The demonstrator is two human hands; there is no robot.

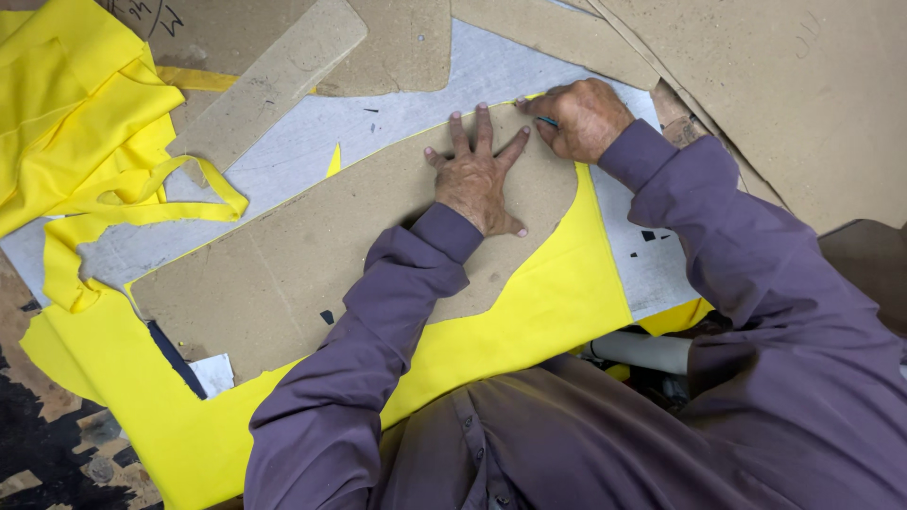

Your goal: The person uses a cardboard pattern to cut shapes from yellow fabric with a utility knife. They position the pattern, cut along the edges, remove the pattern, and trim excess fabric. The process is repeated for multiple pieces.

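Meanwhile, left hand (475, 179) lies splayed on the cardboard pattern (312, 264); right hand (581, 118) pinches a marker (546, 121) at its far edge, yellow fabric (529, 312) beneath uncut.

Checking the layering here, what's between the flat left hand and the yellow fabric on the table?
In the head view, a brown cardboard pattern lies between the left hand and the yellow fabric.

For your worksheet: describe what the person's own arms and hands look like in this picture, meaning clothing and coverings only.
Both arms wear long, loose purple sleeves with buttoned-style cuffs reaching the wrists, part of a matching purple shirt. The left hand and right hand are bare: no gloves, rings or watch visible.
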